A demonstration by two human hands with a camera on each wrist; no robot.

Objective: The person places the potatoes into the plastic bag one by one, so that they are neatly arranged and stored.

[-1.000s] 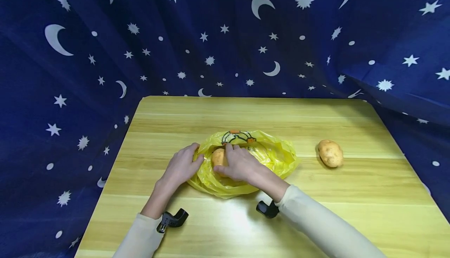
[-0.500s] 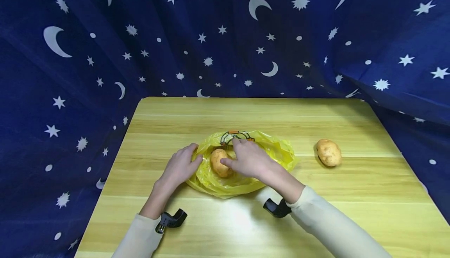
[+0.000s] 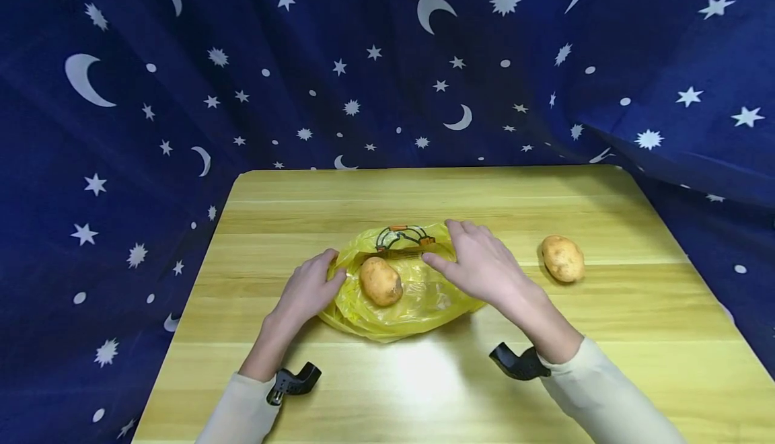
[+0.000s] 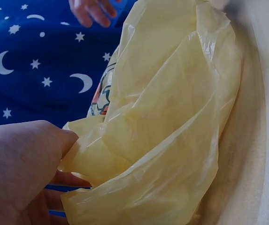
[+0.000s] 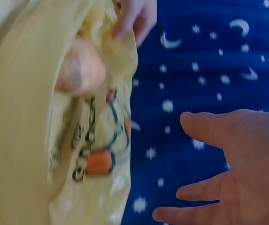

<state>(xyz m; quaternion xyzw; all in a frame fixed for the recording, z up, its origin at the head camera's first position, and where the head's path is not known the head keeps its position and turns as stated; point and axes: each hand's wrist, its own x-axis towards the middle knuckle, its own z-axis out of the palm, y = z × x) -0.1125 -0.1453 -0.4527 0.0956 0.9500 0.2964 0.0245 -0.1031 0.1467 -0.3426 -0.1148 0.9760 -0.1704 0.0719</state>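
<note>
"Okay, head view first. What's where?"

"Yellow bag (image 3: 418, 306) lying mouth-open on the table (image 3: 284, 212). Bagged potato (image 3: 381, 281) sits inside, toward the left end. Loose potato (image 3: 563, 258) is on the bare wood, right of the bag, well apart."

"Hands?"

"Left hand (image 3: 307, 286) at the bag's left rim. Right hand (image 3: 487, 264) over its right side, fingers extended, nothing in them; contact with plastic, can't tell from here."

"Left wrist, quick."

"Thumb and fingers pinch the bag's edge. Some of the right hand's fingers show up top."

"Right wrist?"

"Bit blurred. Bagged potato shows in the bag's mouth. Right hand is spread, empty, apart from the plastic."

"Progress?"

"My read: roughly half. One potato is in and free of both hands. Loose potato is outside and untouched, so probably that's what's left; bag not closed yet."
</note>
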